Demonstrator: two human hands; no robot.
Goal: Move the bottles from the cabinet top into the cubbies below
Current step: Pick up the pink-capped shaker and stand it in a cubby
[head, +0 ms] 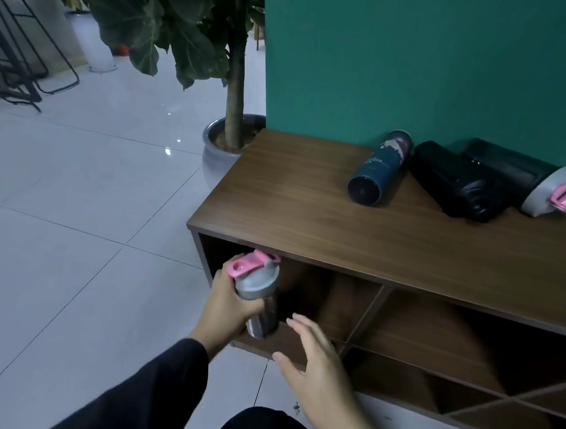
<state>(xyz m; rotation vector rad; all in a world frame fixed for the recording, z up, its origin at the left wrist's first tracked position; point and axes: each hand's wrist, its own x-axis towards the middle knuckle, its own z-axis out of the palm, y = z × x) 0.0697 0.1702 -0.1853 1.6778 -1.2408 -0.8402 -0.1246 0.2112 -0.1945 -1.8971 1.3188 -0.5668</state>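
Down low, the left hand (229, 301) holds a dark shaker bottle with a grey lid and pink flip cap (258, 295) at the mouth of the leftmost upper cubby (290, 300).
Its fingers are wrapped around the bottle just under the lid, the bottle upright and slightly tilted, its base at the cubby's front floor edge; the right hand (316, 370) hovers at 4 o'clock from it, fingers spread and holding nothing. Three bottles lie on their sides on the walnut-brown wooden cabinet top (308, 209), toward 1 o'clock against the green wall (414, 57): a dark blue patterned cylinder flask (380, 168), a black bottle (455, 181) just beside it, and a second dark shaker with a grey lid and pink cap (526, 178) touching the black one. A potted tree in a grey pot (219, 145) stands at the cabinet's 11 o'clock corner.
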